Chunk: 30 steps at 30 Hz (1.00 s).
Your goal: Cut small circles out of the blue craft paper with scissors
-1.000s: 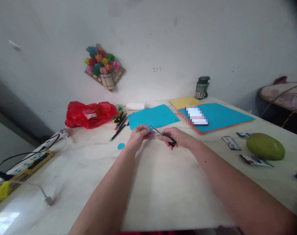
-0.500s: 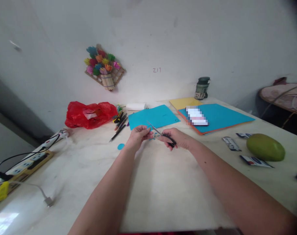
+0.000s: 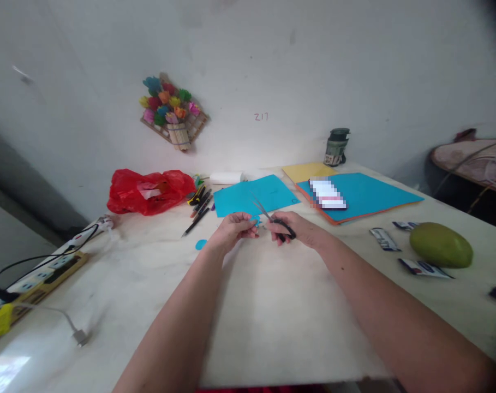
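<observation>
Between its thumb and fingers my left hand (image 3: pixel 234 229) pinches a small piece of blue paper (image 3: pixel 256 220), mostly hidden by the fingertips. My right hand (image 3: pixel 292 226) is closed around the black handles of a pair of scissors (image 3: pixel 263 210), whose blades point up and left, slightly apart, just beside the piece. Behind both hands lies a blue paper sheet (image 3: pixel 248 195) with a small circle drawn near its right corner. A blue paper disc (image 3: pixel 201 244) rests on the table left of my left hand.
Pens (image 3: pixel 195 221) and a red plastic bag (image 3: pixel 149 191) lie at the left, with a power strip (image 3: pixel 39 284) nearer. On the right are a stack of coloured sheets (image 3: pixel 378 191), a phone (image 3: pixel 328 194), a green fruit (image 3: pixel 441 245), small packets (image 3: pixel 384 239) and a bottle (image 3: pixel 336 147).
The scissors have turned to point more upward, and their blades have drawn off the blue piece. My left hand stays nearly in place, still pinching it.
</observation>
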Tool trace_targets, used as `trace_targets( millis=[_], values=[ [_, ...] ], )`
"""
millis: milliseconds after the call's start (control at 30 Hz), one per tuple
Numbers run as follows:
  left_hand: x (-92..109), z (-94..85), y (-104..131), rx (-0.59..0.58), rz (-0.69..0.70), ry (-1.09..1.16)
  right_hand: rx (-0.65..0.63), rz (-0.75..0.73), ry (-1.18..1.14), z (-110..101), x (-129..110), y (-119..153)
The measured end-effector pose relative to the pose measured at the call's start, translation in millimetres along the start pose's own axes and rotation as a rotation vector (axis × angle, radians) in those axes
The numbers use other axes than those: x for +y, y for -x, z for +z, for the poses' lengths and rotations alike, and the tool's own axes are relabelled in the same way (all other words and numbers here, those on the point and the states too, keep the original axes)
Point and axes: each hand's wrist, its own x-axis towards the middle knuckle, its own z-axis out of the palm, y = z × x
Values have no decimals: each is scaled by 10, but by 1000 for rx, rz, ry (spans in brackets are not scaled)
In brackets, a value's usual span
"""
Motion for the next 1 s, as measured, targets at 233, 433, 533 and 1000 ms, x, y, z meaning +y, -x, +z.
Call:
trace_targets(
  millis=[233, 433, 533, 1000],
  values=[
    [-24, -3, 8, -75, -76, -69, 166, -93, -170, 14, 8, -34],
    [-46, 29, -5, -56, -97, -83, 185, -111, -198, 84, -15, -58],
    [-60, 44, -11, -31, -72, -40, 212, -106, -182, 105, -24, -60],
    [-89, 55, -52, 41, 57, 53, 372, -98, -214, 162, -63, -72]
  ],
)
